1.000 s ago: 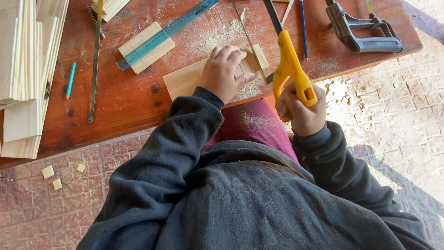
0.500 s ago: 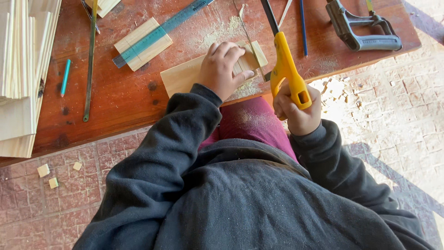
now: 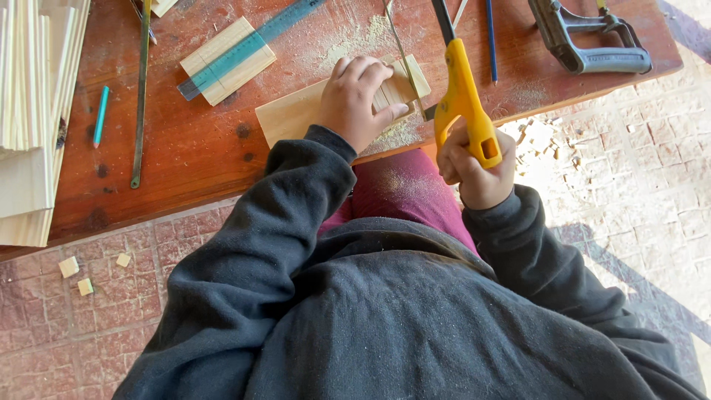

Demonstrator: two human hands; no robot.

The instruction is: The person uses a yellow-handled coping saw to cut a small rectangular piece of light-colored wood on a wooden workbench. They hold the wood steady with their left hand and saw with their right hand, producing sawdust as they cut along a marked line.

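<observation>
My left hand (image 3: 359, 100) presses flat on a pale wooden board (image 3: 292, 117) lying at the near edge of the reddish workbench (image 3: 200, 159). My right hand (image 3: 474, 170) grips the yellow handle of a hand saw (image 3: 465, 104), whose dark blade runs away from me past the board's right end. Sawdust lies around the cut and on my dark red lap (image 3: 404, 196). The saw's blade tip is out of view.
A teal ruler (image 3: 252, 46) lies across a wooden block (image 3: 226, 52). A stack of thin boards (image 3: 33, 111) fills the left. A long metal file (image 3: 141, 96), teal pencil (image 3: 100, 115), blue pencil (image 3: 491, 37) and grey clamp (image 3: 585, 37) lie on the bench. Small wood cubes (image 3: 78, 275) sit on the brick floor.
My right hand and the saw handle have shifted slightly toward the bench and back during the strokes. My left hand stays on the board.
</observation>
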